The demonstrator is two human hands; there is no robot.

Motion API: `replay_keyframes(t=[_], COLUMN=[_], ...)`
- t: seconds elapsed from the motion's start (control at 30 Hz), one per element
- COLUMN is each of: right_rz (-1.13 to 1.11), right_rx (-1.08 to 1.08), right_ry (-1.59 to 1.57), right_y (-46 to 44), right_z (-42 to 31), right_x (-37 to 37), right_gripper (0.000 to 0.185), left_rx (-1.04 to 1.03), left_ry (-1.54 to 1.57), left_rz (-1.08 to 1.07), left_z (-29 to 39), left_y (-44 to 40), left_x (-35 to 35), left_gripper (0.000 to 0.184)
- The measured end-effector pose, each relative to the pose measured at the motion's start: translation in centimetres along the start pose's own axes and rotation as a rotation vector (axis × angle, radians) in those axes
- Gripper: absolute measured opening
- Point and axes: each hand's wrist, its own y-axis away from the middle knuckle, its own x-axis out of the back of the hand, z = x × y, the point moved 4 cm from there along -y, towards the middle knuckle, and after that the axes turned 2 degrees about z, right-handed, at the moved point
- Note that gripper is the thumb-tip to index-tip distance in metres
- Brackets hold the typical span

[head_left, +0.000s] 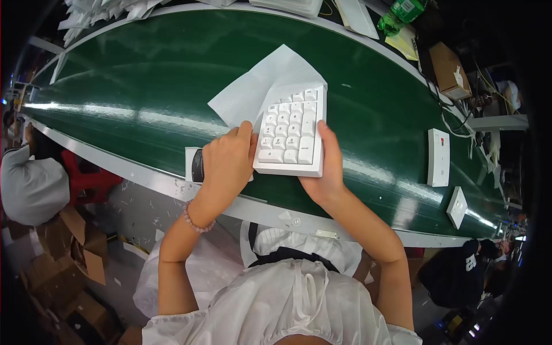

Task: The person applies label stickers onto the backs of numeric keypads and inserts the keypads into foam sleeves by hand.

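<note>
A white numeric keypad (290, 129) is tilted up between my two hands, its keys facing me. My right hand (326, 164) grips its right edge and lower corner, thumb along the side. At the left edge, my left hand (227, 158) is closed with fingers curled against the keypad; its fingertips are partly hidden. A thin white packing sheet (270, 80) lies over the keypad's upper left corner and spreads out beyond it, close to my left fingers. Partly under my left hand is a white and black item (195, 165), mostly covered.
The green work surface (144, 69) has a pale rim. To the right lie a white box with a red mark (439, 158) and a small white piece (457, 207). Beyond the far rim are a green bottle (401, 16), a cardboard box (450, 70) and cables. Other people sit at both sides.
</note>
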Motion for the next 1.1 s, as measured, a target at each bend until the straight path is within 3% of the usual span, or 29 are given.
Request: replay_keyframes(t=[0.1,0.4,0.83,1.1], right_rz=[0.071,0.105,0.027,-0.219], right_rx=[-0.042,0.223,0.185,0.052], right_ry=[0.174,0.376,0.464,0.458], right_y=[1.3,-0.3,-4.8,-10.0], right_z=[-0.1,-1.3,-0.3,3.0], right_x=[0.0,0.8,-2.6,-6.6], right_gripper=[0.048,0.034,0.033,0.033], left_rx=[0.002,0.030,0.049,0.110], left_ry=[0.064,0.252,0.189,0.110], left_rz=[0.015,-0.052,0.076,-0.002], left_z=[-0.8,-1.6,-0.3,-1.0], left_y=[0.1,1.0,0.4,-0.7], left_x=[0.2,0.5,2.0,4.6], left_gripper=[0.017,0.012,0.014,0.011])
